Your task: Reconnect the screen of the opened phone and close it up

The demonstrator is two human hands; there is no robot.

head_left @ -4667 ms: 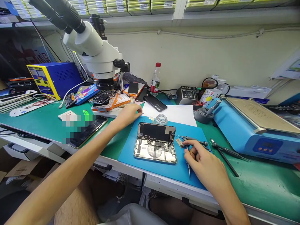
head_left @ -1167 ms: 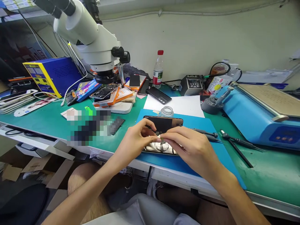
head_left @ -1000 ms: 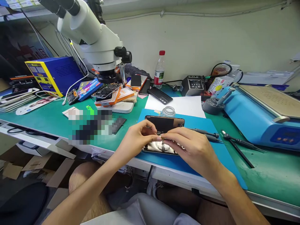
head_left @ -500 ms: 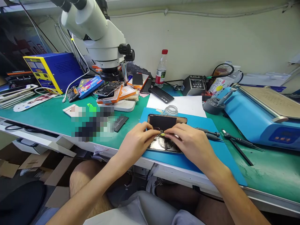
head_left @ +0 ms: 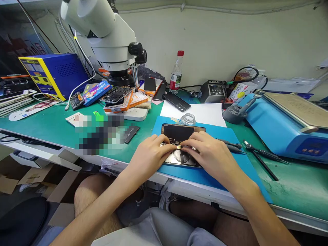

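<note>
An opened smartphone lies on the blue mat, its dark screen half (head_left: 176,132) raised at the back and its silvery inside (head_left: 176,158) facing up, with a round coil outline. Over the phone's middle, my left hand (head_left: 151,152) and my right hand (head_left: 211,150) come together with fingertips pinched. Between them shows a small yellowish strip (head_left: 178,147), which both hands grip at its ends; its exact kind is too small to make out. My fingers hide part of the phone's inner edge. A loose black phone battery (head_left: 132,134) lies left of the mat.
Screwdrivers (head_left: 232,146) lie right of the phone, with a black pen-like tool (head_left: 265,165) farther right. A clear coiled ring (head_left: 188,119) sits behind the phone. A blue heating plate machine (head_left: 276,126) stands right; a microscope (head_left: 110,44) and stacked phone parts (head_left: 120,95) stand left.
The view has shifted slightly. Both hands stay over the phone, and the yellowish strip between the fingertips looks slightly turned and paler.
</note>
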